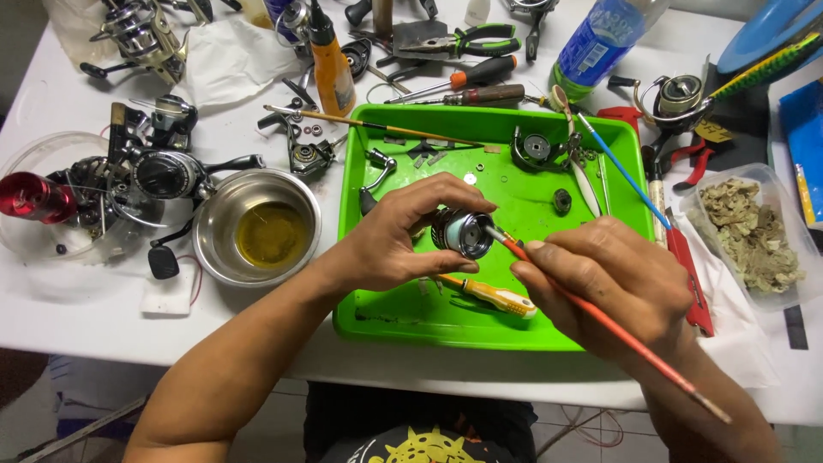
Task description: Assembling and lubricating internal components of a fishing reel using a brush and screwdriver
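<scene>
We note the left hand (390, 236) closed round a small round metal spool (463, 232), thumb underneath, fingers over the top, open face turned toward the right. Spool sits above the green tray (403, 321), approx. centre, not resting on it. Right hand (604, 279) pinches a red-handled brush (600, 317) in a tight pen-style grip; brush tip touches the spool's face, handle running down-right past the wrist. Just beneath both hands, a yellow-handled screwdriver (489, 296) lies on the tray floor, near side. Far side of tray: a reel body part (536, 147), a crank handle (375, 176), a blue-handled brush (621, 171) lying diag. across the right rim, plus small loose parts, too small to identify. Left of tray, on the white table (51, 317): steel bowl (257, 227) w/ yellowish liquid, just beside it a stripped reel (167, 171). Far edge: pliers (480, 39), orange bottle (330, 73). Right of tray: clear tub (750, 231) holding tan scraps.
</scene>
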